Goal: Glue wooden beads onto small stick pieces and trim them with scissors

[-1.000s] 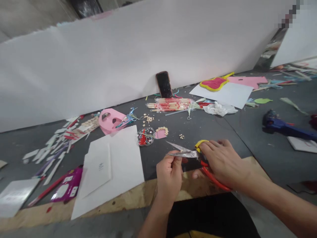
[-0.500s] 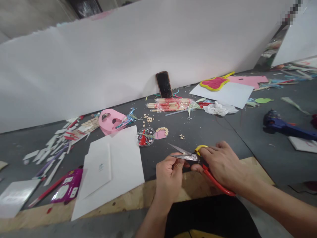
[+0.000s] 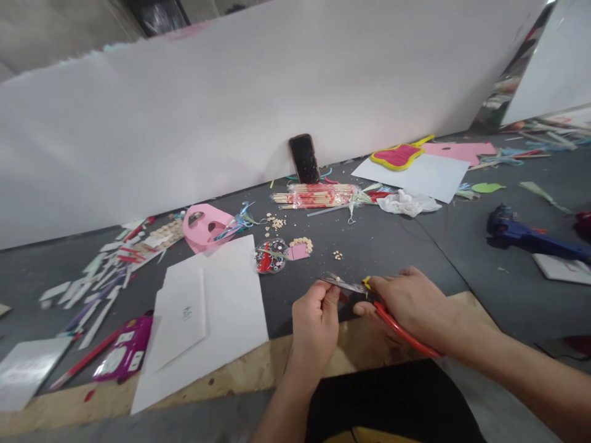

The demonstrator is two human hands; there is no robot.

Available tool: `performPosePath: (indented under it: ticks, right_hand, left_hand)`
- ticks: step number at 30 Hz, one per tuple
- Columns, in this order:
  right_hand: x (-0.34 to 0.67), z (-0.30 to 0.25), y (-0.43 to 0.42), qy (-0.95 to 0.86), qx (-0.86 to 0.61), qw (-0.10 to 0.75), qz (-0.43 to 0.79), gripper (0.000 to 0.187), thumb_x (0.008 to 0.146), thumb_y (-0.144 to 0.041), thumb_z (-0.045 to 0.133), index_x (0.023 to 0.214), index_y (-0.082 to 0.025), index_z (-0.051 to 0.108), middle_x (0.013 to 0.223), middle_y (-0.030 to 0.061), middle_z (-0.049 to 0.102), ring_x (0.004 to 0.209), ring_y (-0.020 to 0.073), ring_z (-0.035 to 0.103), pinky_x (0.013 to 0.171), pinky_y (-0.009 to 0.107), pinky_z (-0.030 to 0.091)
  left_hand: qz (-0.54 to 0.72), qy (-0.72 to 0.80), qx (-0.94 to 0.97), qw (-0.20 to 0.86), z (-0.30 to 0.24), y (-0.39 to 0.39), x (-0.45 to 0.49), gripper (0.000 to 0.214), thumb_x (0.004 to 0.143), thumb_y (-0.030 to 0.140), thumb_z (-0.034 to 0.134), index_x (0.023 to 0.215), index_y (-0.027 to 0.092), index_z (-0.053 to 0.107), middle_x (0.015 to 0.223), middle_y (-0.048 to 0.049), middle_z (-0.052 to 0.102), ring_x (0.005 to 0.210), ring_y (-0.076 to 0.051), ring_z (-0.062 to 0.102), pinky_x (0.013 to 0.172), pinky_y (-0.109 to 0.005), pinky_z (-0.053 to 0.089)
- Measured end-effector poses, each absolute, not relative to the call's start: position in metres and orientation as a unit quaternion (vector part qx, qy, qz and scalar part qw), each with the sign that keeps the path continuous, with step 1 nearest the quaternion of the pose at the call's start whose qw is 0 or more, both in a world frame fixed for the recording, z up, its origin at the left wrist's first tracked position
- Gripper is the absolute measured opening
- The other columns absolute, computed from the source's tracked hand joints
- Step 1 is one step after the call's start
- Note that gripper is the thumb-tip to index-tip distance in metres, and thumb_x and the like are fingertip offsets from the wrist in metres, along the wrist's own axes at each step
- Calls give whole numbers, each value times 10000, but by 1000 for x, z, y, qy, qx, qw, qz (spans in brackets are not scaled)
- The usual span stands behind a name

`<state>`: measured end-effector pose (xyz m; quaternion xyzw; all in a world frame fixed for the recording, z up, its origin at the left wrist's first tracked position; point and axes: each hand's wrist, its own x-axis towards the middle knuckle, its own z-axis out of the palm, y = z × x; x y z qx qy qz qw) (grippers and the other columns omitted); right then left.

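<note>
My right hand (image 3: 413, 307) grips scissors (image 3: 401, 331) with one red and one yellow handle, their metal blades pointing left and nearly closed. At the blades' front part, my left hand (image 3: 314, 323) pinches thumb against fingers; what it holds is too small to name. A tiny pale bit (image 3: 338, 279) shows at the blades. Beyond the hands lie a little heap of pale pieces (image 3: 338, 255), a pink card piece (image 3: 299, 251) edged with similar pieces, and a clear dish of mixed beads (image 3: 277, 261).
White sheets (image 3: 235, 295) and a purple packet (image 3: 124, 347) lie left. A pink mask (image 3: 203, 224), wrapped sticks (image 3: 318, 195) and a propped phone (image 3: 304, 158) stand towards the white board (image 3: 231, 111). At right is a blue glue gun (image 3: 526, 237).
The scissor blades have closed from spread apart to nearly together at my left fingertips. My left hand has stayed in almost the same place.
</note>
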<state>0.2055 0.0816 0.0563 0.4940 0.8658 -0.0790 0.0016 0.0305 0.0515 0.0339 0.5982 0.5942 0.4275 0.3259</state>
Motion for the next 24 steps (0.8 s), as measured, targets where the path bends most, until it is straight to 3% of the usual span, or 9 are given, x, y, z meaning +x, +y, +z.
performPosePath:
  ticks: [5,12,17,24]
  right_hand:
    - [207,51,83,863,501,-11,-62,383,870,-548,414,856,-184,533,847,96,683,781,275,631,686,379,311]
    - [208,52,79,872,486,-48,-31,499,779,-619,474,923,-146,542,950,151,650,884,310,583,780,431,303]
    - [203,52,78,868,493,-44,-34,416,885,-531,372,861,-160,558,822,111,679,783,277,613,757,417,282]
    - [203,55,78,869,494,-26,-29,491,927,-541,282,743,-181,561,694,83,698,621,221,625,649,355,264]
  left_hand:
    - [456,588,585,324,30,51,29,182,869,272,521,804,173,660,741,-18,714,676,-132,643,619,-200,457]
    - [474,553,588,352,32,51,30,223,874,244,512,744,176,680,716,-15,714,666,-137,652,601,-200,472]
    - [470,564,625,264,35,49,33,214,871,201,507,775,173,697,777,-35,730,704,-143,661,652,-207,475]
    - [420,586,657,220,34,46,34,226,885,205,481,798,171,687,720,-32,723,628,-137,643,598,-206,438]
